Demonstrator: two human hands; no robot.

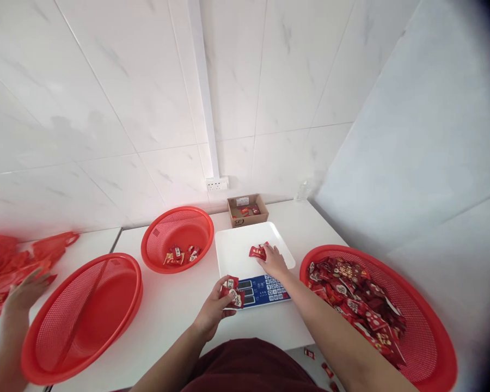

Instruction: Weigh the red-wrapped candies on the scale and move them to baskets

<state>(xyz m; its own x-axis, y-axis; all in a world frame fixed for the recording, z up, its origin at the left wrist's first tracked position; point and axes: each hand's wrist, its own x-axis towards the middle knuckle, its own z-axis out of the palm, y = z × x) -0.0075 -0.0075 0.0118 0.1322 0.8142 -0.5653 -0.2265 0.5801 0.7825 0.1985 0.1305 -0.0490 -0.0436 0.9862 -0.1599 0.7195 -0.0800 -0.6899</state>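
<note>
My left hand is closed around a small bunch of red wrapped candies, held just in front of the scale's blue keypad. My right hand rests on the white scale tray, its fingers touching a few red candies lying on the tray. Whether those fingers pinch a candy is unclear.
A red basket full of red candies stands at the right. A smaller red basket with a few candies sits behind, a large one at left. A cardboard box is by the wall. Another person's hand reaches near red bags.
</note>
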